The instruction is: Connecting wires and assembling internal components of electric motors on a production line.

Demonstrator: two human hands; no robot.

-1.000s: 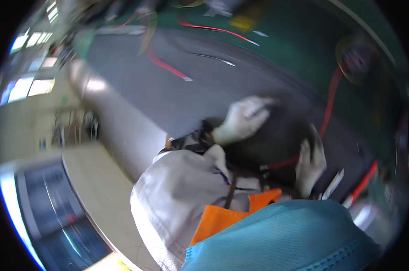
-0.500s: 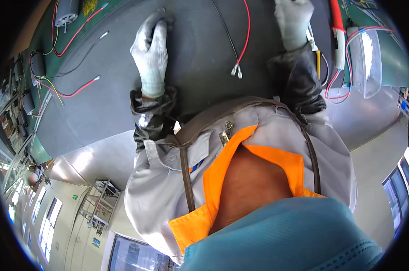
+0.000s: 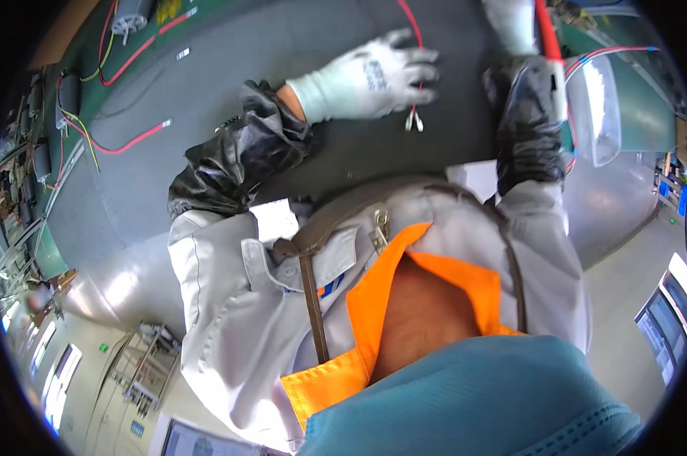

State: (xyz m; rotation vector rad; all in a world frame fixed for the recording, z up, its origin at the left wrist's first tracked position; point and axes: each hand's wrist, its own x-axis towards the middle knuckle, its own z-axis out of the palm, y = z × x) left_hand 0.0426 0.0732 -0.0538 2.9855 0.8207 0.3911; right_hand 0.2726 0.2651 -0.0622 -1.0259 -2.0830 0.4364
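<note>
My left hand (image 3: 385,76), in a white knitted glove with dark printing, reaches across the dark mat with its fingers spread. It lies over a red wire (image 3: 410,19), which passes beneath the fingers. Below the hand, two pale crimp terminals (image 3: 414,121) stick out; a grip on the wire does not show. My right hand (image 3: 513,26), gloved too, is at the upper edge, its fingers out of the picture. Close to its right is a long tool with a red grip (image 3: 548,34) and a pale lower part; whether the hand touches it, I cannot tell.
Grey cylindrical motors (image 3: 68,102) with red and yellow-green leads stand along the left edge. A red lead (image 3: 134,142) with a terminal lies on the mat (image 3: 229,53). At right are a clear plastic bin (image 3: 595,110) and red and blue wires (image 3: 613,50).
My left hand has swung right from the mat's left-middle to the red wire, its fingers now spread. My right hand has shifted slightly right and farther out of the upper edge.
</note>
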